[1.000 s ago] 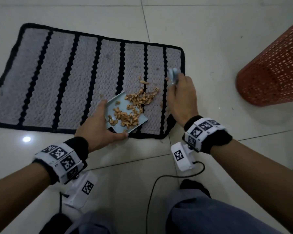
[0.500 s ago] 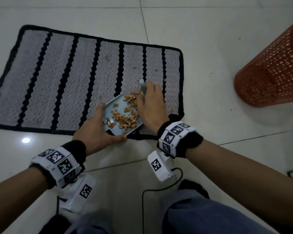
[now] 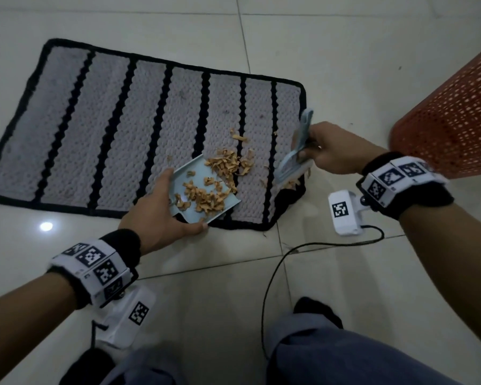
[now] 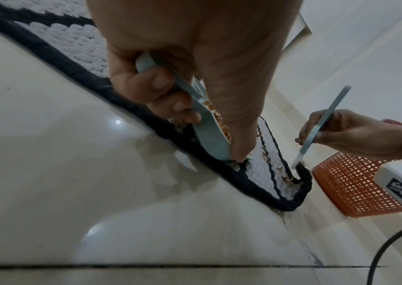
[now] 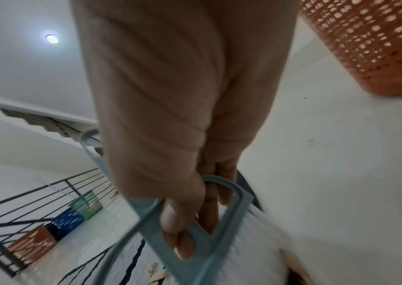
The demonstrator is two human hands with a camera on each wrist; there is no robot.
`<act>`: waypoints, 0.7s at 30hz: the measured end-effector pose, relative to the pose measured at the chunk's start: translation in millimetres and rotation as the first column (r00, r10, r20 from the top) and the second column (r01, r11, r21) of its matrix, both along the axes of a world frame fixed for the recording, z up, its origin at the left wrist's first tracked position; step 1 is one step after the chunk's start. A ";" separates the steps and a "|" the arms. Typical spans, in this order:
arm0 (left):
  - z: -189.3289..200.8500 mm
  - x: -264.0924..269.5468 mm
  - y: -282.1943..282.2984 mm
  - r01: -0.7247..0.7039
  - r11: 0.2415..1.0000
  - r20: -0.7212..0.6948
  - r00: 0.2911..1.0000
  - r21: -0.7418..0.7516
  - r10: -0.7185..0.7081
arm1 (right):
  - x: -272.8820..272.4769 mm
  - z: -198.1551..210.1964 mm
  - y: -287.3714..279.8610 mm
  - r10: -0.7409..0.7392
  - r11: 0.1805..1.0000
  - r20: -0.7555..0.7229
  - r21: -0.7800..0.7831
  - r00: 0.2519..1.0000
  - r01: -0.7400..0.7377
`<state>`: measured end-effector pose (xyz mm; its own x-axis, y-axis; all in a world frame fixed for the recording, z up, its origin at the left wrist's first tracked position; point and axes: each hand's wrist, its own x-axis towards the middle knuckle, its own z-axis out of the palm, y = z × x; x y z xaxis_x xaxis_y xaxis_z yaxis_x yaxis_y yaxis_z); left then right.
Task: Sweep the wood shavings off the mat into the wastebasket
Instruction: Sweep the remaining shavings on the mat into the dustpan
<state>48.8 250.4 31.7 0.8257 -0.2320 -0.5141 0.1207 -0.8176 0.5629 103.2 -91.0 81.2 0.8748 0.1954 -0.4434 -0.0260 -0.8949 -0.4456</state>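
A grey mat with black stripes lies on the tiled floor. My left hand grips a light blue dustpan at the mat's near edge; tan wood shavings lie in the pan and more shavings sit on the mat at its lip. My right hand holds a light blue hand brush by its looped handle, with the white bristles at the mat's near right corner. The orange mesh wastebasket stands to the right of the mat.
A black cable runs across the white floor tiles from the right wrist camera toward my knees. A few stray shavings lie at the curled mat corner. A black railing and coloured baskets show far off in the right wrist view.
My right hand has swung the brush back to the right, from the dustpan's lip to the mat's right edge. The left hand still holds the dustpan in the same place.
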 end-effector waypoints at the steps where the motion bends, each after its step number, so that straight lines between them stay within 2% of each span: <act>1: 0.6 -0.3 -0.7 -0.002 1.000 -0.001 1.000 0.000 0.002 | 3.2 0.5 2.0 0.049 0.998 -0.036 -0.042 0.998 -0.050; 3: 1.5 -0.9 -2.0 -0.010 1.000 -0.007 1.000 -0.001 0.010 | 7.0 -0.8 11.4 0.125 0.987 -0.068 -0.090 0.990 -0.131; 5: 2.9 -1.5 -3.1 -0.016 1.000 -0.006 1.000 -0.001 0.016 | 10.4 -5.6 22.4 0.152 0.986 0.004 -0.075 0.988 -0.152; 8: 3.3 -2.4 -4.0 -0.023 1.000 -0.002 1.000 0.001 0.023 | 19.6 -13.0 31.2 0.098 0.995 0.159 0.000 0.982 -0.099; 11: 2.6 -2.2 -2.9 -0.019 1.000 -0.008 1.000 -0.003 0.019 | 28.4 -7.9 27.5 0.038 0.997 0.242 0.050 0.970 -0.051; 17: 3.2 -2.7 -2.9 -0.024 1.000 -0.010 1.000 -0.003 0.024 | 17.5 1.9 19.8 0.071 0.996 0.169 0.048 0.983 -0.080; 21: 4.2 -2.0 -3.2 -0.021 1.000 -0.011 1.000 0.002 0.021 | 9.2 8.2 6.6 0.115 0.992 0.050 -0.060 0.992 -0.112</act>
<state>46.8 247.2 35.9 0.8249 -0.2137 -0.5233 0.1440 -0.8158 0.5601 112.4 -84.4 89.4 0.8709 0.2710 -0.4100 0.0999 -0.9144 -0.3922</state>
